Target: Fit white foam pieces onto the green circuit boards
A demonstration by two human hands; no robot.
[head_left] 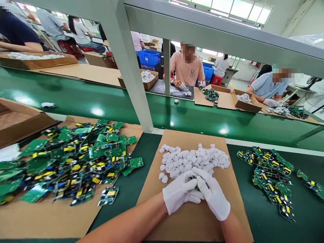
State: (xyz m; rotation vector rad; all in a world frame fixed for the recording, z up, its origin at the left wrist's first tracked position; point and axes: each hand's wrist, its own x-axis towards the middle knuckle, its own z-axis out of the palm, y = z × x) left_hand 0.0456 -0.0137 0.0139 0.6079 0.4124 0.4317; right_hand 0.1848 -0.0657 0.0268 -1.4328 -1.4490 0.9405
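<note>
My left hand (pixel 178 192) and my right hand (pixel 214 194), both in white gloves, meet over a sheet of cardboard (pixel 167 226). Their fingers are closed around a small green circuit board (pixel 196 186), mostly covered by the gloves. Just beyond the fingertips lies a pile of small white rounded pieces (pixel 189 160), with a few loose ones at its left edge. To the left spreads a large heap of green circuit boards (pixel 83 158) with yellow and blue parts. A single circuit board (pixel 108 195) lies apart, near that heap. More circuit boards (pixel 272 175) are stacked loosely on the right.
A grey metal frame (pixel 129 64) rises beyond the bench. Behind it runs a green conveyor belt (pixel 121 104), carrying a small white-covered item (pixel 176 101). A cardboard box (pixel 20 121) stands at left. Across the belt, a co-worker in a pink shirt (pixel 186 67) and others sit.
</note>
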